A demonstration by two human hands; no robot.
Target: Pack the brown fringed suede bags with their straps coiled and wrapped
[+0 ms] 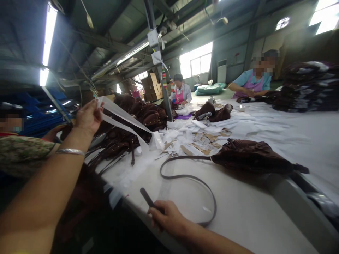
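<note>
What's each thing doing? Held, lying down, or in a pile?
left hand: raised, shut on white strip.
white strip: held up, stretching down to table.
right hand: shut on strap end.
strap: looped, lying on table.
brown bag: lying slumped on table.
paper scraps: scattered.

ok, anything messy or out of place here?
Yes: white and tan paper scraps lie strewn across the white table. The dark brown bag lies slumped, its long strap trailing to the right hand; the left hand holds a white strip.

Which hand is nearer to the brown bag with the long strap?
Right. The right hand holds the strap below-left of the brown bag; the left hand is raised far left, holding a white strip.
</note>
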